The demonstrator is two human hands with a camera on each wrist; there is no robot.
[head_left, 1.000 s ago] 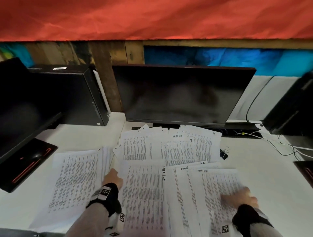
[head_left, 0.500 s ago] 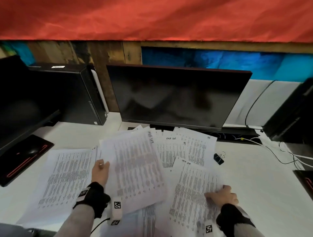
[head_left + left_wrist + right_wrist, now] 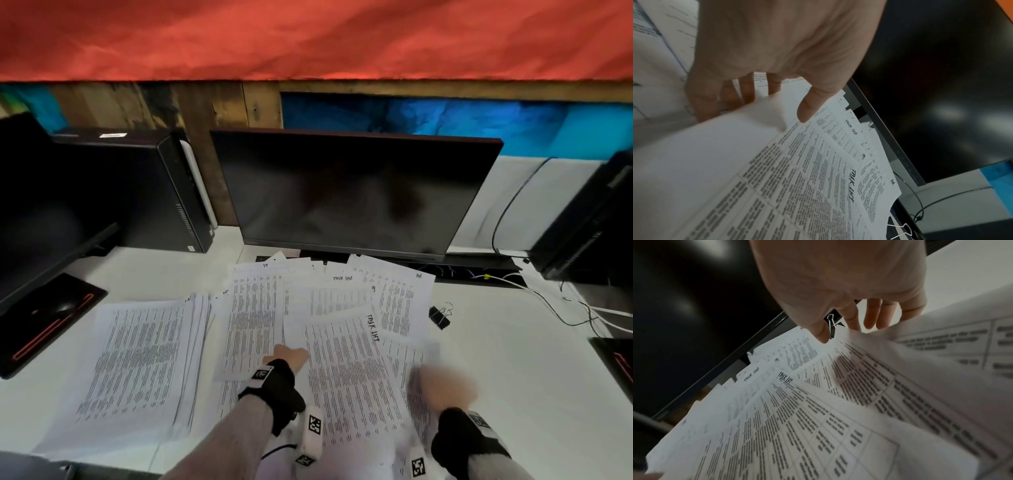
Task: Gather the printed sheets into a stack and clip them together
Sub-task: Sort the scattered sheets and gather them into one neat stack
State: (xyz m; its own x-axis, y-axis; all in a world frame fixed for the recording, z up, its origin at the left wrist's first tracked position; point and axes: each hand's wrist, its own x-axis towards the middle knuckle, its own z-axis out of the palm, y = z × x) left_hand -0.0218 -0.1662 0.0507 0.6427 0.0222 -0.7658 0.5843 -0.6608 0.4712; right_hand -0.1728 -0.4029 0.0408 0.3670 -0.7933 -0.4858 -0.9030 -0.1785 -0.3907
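Both hands (image 3: 291, 356) pulled sheets (image 3: 356, 377) twd center, binder clip (image 3: 439, 317) untouched.

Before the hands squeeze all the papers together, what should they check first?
1. White printed sheets in one stack: not ok, fanned across the white desk.
2. Side pile of printed sheets gathered in: not ok, lies apart.
3. Black binder clip free to grab: ok, beside the sheets.
4. Left hand holding a sheet: ok, pinching its edge.
5. Right hand grip: cannot tell, blurred.
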